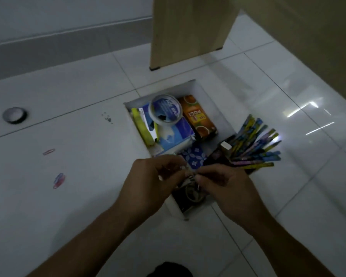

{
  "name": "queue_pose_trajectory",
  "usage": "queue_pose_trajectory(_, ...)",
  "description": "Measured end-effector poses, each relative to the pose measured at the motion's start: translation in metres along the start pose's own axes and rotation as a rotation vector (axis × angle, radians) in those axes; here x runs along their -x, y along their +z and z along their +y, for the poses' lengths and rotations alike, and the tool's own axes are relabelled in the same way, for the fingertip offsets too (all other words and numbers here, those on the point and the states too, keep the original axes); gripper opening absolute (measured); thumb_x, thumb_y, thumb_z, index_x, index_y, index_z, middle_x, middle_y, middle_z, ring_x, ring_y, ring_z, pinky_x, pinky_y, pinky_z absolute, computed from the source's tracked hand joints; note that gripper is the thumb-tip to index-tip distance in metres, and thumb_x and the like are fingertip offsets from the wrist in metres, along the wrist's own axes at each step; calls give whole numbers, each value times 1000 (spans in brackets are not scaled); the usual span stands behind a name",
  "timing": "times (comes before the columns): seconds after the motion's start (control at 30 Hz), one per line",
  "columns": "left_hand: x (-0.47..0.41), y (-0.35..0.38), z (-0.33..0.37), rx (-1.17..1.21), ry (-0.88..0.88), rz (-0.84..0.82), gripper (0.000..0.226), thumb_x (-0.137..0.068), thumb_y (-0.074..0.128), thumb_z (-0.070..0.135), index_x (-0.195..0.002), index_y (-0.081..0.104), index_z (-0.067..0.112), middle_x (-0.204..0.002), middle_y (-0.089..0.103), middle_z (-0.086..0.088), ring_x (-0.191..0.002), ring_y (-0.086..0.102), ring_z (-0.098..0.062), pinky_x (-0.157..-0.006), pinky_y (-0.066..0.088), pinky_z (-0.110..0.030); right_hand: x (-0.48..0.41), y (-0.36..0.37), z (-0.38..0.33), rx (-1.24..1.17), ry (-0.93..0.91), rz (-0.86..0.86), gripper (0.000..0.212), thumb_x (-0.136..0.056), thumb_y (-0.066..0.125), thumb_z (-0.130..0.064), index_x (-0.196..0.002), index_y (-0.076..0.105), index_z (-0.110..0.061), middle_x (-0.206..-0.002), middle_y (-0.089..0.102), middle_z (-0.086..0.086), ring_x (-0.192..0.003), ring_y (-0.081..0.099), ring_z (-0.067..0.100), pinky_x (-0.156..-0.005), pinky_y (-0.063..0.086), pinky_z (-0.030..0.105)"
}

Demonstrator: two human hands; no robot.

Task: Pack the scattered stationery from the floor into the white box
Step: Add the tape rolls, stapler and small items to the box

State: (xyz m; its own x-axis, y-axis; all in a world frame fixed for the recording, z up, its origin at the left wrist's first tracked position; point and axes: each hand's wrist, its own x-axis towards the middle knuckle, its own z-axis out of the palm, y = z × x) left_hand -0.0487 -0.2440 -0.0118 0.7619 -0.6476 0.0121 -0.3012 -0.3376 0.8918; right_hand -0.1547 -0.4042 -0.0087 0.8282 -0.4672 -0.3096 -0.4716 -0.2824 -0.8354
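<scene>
While left hand, right hand pinch metallic piece, rectangular white box

Tape roll in box; pencils right; paper clips on floor left.

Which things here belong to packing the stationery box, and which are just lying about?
Job: white box; black tape roll and paper clips out on the floor; small item, too blurred to name, pinched between left hand and right hand.
Just there: wooden panel; grey skirting.
</scene>
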Motion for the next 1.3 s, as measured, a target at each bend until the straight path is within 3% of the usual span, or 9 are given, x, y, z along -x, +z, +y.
queue_pose_trajectory(0.17, 3, 2, -3, -332, 198, -209, 16, -91, 58, 37, -94, 73, 30, -86, 72, 16, -73, 61, 0, -90, 40, -23, 0, -3, 1, 243, -88, -188, 15, -91, 65, -25, -102, 75, -27, -86, 74, -13, -75, 68, -2, -67, 56, 16)
queue_pose_trajectory(0.27, 4, -4, -2, -270, 221, -102, 10, -90, 62, 25, -89, 71, 20, -84, 69, 8, -75, 61, -4, -73, 48, -21, -4, -4, -5, 344, -136, -267, 14, -92, 63, -27, -100, 75, -26, -82, 71, -15, -75, 65, -2, -65, 51, 14)
queue_pose_trajectory(0.37, 4, -12, -8, -208, 178, 60, 6, -90, 62, 22, -91, 68, 20, -89, 66, 10, -84, 58, 1, -75, 44, -9, -6, -3, -10, 392, -141, -367, 15, -91, 65, -29, -100, 76, -26, -88, 71, -17, -81, 62, -8, -65, 46, 4)
queue_pose_trajectory(0.63, 30, -35, -62, -115, -156, 272, 12, -89, 62, 20, -100, 64, 25, -97, 65, 11, -90, 62, -5, -76, 54, -25, -15, 21, -44, 164, -251, -258, 13, -88, 67, -22, -92, 72, -34, -78, 72, -20, -72, 65, -9, -60, 48, 6)
queue_pose_trajectory(0.73, 43, -57, -92, -170, -291, 370, 16, -88, 63, 17, -105, 65, 19, -103, 64, 7, -92, 61, -7, -77, 55, -31, -23, 54, -76, 111, -378, -333, 10, -89, 66, -22, -92, 70, -31, -80, 73, -18, -75, 68, -3, -64, 51, 11)
queue_pose_trajectory(0.97, 63, -113, -142, -193, -532, 570, 20, -88, 65, 22, -107, 64, 16, -107, 64, 3, -93, 62, -14, -72, 51, -24, -68, 174, -148, 139, -520, -516, 6, -87, 66, -26, -85, 71, -24, -75, 73, -8, -67, 67, 1, -64, 55, 17)
queue_pose_trajectory(1.1, 69, -135, -163, -210, -614, 630, 25, -87, 65, 23, -111, 62, 16, -114, 62, 2, -96, 59, -13, -72, 45, -19, -128, 260, -169, 172, -457, -486, 8, -88, 64, -23, -86, 70, -17, -76, 70, -5, -62, 65, -2, -52, 47, 8)
queue_pose_trajectory(1.2, 73, -148, -173, -209, -631, 687, 27, -88, 64, 19, -114, 62, 16, -117, 62, 0, -97, 57, -11, -79, 47, -23, -170, 320, -171, 372, -477, -489, 25, -90, 61, -21, -112, 65, -13, -112, 66, 5, -99, 64, 13, -78, 46, 17)
queue_pose_trajectory(1.3, 74, -157, -182, -202, -649, 714, 30, -88, 64, 19, -118, 61, 16, -119, 61, 0, -98, 56, -9, -86, 48, -24, -201, 363, -173, 616, -578, -558, 50, -92, 56, -13, -140, 44, -11, -144, 41, 13, -128, 46, 30, -99, 39, 28)
